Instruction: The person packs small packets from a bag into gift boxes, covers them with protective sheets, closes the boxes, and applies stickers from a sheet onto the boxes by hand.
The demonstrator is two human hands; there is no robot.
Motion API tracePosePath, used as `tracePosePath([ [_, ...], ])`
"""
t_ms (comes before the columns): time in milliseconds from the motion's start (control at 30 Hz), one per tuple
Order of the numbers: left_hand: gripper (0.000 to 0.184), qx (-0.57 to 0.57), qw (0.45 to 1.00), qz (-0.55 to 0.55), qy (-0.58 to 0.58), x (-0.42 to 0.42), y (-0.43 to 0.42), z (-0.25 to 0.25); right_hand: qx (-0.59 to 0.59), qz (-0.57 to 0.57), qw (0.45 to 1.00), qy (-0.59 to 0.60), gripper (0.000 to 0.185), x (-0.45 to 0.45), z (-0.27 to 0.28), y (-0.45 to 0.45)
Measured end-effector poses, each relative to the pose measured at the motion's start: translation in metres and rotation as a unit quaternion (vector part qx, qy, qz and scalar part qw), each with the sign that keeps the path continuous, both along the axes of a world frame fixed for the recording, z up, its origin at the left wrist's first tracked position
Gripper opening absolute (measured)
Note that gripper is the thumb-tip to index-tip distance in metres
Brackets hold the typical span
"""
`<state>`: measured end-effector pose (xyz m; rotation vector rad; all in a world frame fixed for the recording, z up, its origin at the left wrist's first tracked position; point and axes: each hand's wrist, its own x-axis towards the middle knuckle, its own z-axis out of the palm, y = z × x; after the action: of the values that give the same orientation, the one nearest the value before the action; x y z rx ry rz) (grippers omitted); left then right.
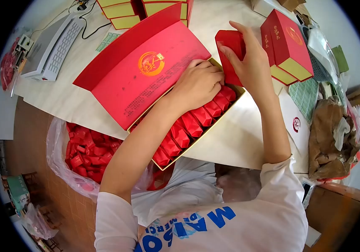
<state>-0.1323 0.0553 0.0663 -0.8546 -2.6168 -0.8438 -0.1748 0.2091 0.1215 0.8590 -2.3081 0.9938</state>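
Note:
An open red gift box (196,143) with a yellow rim lies slanted on the table, its printed lid (125,84) folded back to the left. Red foil packets (191,123) stand in a row inside. My left hand (196,86) reaches over the box's far end, fingers curled together down among the packets; its fingertips are hidden. At that same end, my right hand (253,54) holds a plain red box-shaped piece (231,52) upright, thumb on the near face and fingers behind. Whether this piece is joined to the gift box I cannot tell.
A plastic bag (56,157) of loose red packets sits below the table's left edge. Closed red gift boxes (287,46) stand at right, with more stacked boxes (121,14) at the back. A grey-white device (49,50) and cables lie back left; a brown bag (331,138) sits right.

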Motion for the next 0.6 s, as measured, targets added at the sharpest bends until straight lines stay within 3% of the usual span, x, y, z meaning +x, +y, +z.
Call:
tracePosePath([
  [300, 0.015, -0.009, 0.999, -0.006, -0.046, 0.002, -0.004, 0.006, -0.018, -0.01, 0.999, 0.04, 0.041, 0.005, -0.011, -0.01],
  [433, 0.012, 0.006, 1.0, 0.014, -0.01, 0.005, -0.003, 0.001, 0.113, 0.008, 0.994, 0.001, 0.033, 0.011, -0.012, -0.012],
  [600, 0.009, -0.024, 0.996, 0.063, 0.059, 0.004, -0.008, 0.0, 0.181, 0.042, 0.98, -0.074, 0.026, 0.011, 0.001, 0.001],
])
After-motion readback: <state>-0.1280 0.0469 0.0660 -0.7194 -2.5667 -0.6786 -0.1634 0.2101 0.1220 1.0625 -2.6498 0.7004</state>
